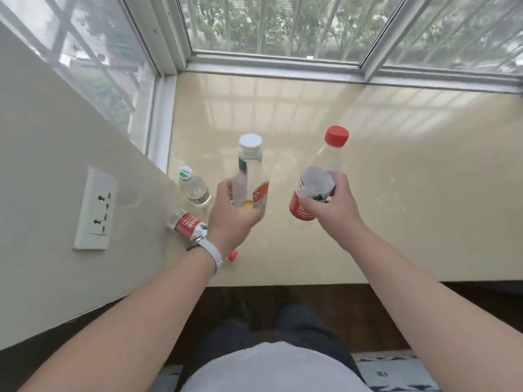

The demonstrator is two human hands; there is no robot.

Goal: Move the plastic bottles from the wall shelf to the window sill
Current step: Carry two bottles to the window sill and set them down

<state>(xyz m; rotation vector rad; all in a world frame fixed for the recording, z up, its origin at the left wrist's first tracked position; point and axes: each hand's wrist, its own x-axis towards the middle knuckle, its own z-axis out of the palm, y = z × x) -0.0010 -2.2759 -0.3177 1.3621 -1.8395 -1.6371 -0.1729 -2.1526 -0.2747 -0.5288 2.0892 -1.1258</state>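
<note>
clear plastic fills both hands in the head view. the left hand [232,215] wraps round the lower body of a white-capped bottle [250,165] with a little yellowish liquid at its bottom. the right hand [335,206] clasps a red-capped bottle [312,176] round its label. both bottles are held roughly upright over the pale window sill [396,179]; whether either base touches it cannot be told.

two more sit on the sill by the left wall: a small bottle [194,188] standing, and a red-labelled bottle [186,222] lying on its side, partly behind the left wrist, with a red cap [233,255] showing just beyond the wrist.

the step in hand looks like the set-down. next, each base should meet the sill flat, apart from the small standing one, before the fingers let go.
</note>
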